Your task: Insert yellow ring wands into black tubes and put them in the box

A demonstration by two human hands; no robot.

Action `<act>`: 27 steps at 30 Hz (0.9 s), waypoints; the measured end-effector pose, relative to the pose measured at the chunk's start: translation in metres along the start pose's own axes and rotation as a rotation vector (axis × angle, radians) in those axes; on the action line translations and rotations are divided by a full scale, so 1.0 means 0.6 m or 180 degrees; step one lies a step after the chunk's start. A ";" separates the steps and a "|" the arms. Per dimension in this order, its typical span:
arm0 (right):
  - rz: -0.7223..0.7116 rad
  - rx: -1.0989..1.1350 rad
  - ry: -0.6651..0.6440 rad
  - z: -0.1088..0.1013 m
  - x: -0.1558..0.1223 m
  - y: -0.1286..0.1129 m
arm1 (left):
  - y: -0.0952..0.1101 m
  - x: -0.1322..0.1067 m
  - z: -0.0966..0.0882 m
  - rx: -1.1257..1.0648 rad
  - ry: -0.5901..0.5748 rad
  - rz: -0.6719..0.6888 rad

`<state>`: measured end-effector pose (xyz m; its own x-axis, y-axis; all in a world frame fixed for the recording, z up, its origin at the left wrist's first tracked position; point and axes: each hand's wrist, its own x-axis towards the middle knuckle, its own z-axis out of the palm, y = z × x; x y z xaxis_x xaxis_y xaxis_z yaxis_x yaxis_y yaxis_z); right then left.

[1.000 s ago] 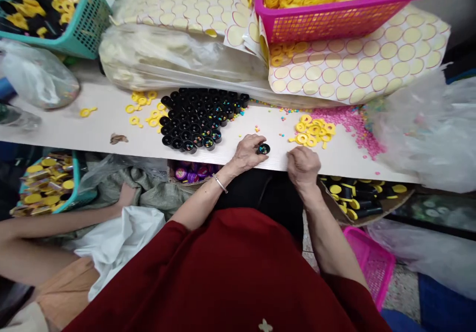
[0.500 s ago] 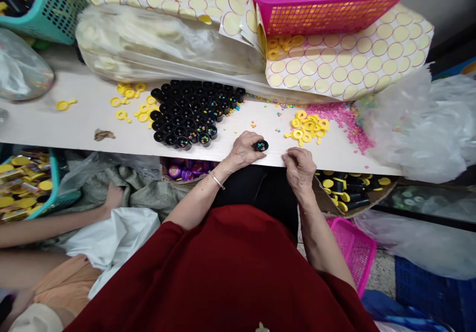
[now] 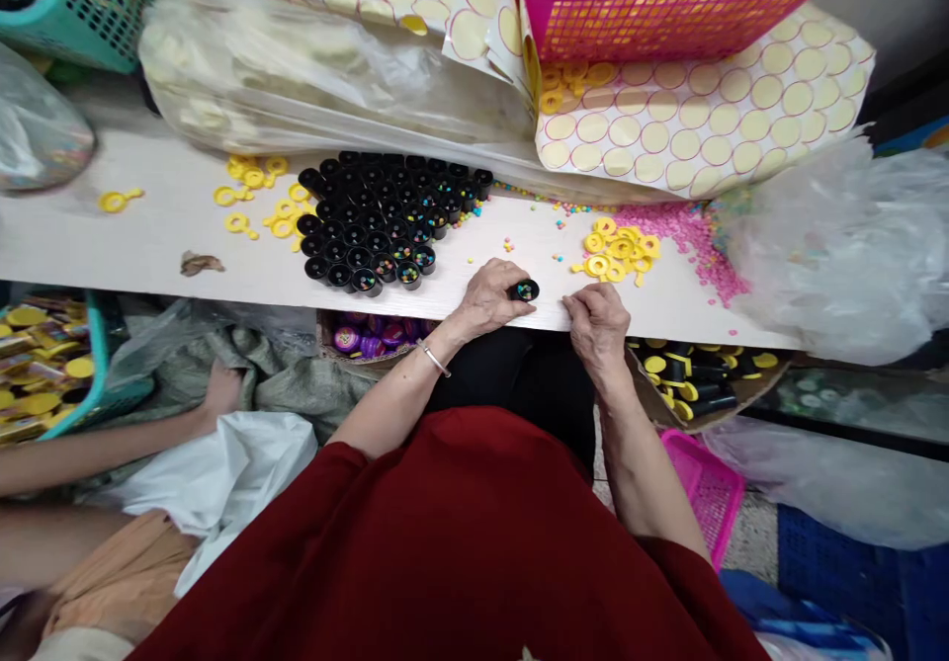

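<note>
My left hand [image 3: 490, 300] rests at the front edge of the white table [image 3: 148, 236], its fingers closed round a small black tube [image 3: 524, 291] with coloured beads inside. My right hand [image 3: 595, 316] sits just to the right of it, fingers curled into a pinch; what they hold is too small to see. A cluster of upright black tubes [image 3: 386, 216] stands to the left, some with beads in them. A small heap of yellow ring caps [image 3: 617, 249] lies just beyond my right hand.
More yellow ring caps [image 3: 259, 197] lie left of the tubes. Pink beads [image 3: 686, 236] spread at the right beside a plastic bag [image 3: 830, 246]. A pink basket [image 3: 667, 9] of yellow parts stands behind on sticker sheets [image 3: 704, 127]. Another person's arm [image 3: 111, 444] reaches in low left.
My right hand has edged up and left, closer to the black tube. The left hand keeps its hold. The view has shifted slightly.
</note>
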<state>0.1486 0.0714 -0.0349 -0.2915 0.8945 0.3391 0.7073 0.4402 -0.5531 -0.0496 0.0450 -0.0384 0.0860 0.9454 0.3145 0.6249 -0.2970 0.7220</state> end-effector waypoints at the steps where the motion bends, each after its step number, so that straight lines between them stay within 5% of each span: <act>1: -0.0042 0.0034 -0.0017 0.000 0.001 0.000 | 0.000 0.000 -0.001 -0.0010 0.0009 -0.0002; 9: -0.0067 0.0553 -0.0252 -0.019 -0.001 0.000 | -0.003 0.000 0.000 -0.0064 -0.0010 0.0077; 20: -0.0328 -0.0544 -0.0485 -0.009 0.014 -0.010 | 0.002 0.000 -0.001 0.0002 -0.0060 0.0084; 27: -0.0425 -0.0319 -0.0524 -0.014 0.026 -0.025 | 0.000 0.000 0.003 0.0031 -0.0065 0.0054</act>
<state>0.1389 0.0781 -0.0152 -0.4820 0.8332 0.2709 0.7135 0.5528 -0.4305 -0.0483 0.0453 -0.0397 0.1124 0.9428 0.3140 0.6306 -0.3119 0.7107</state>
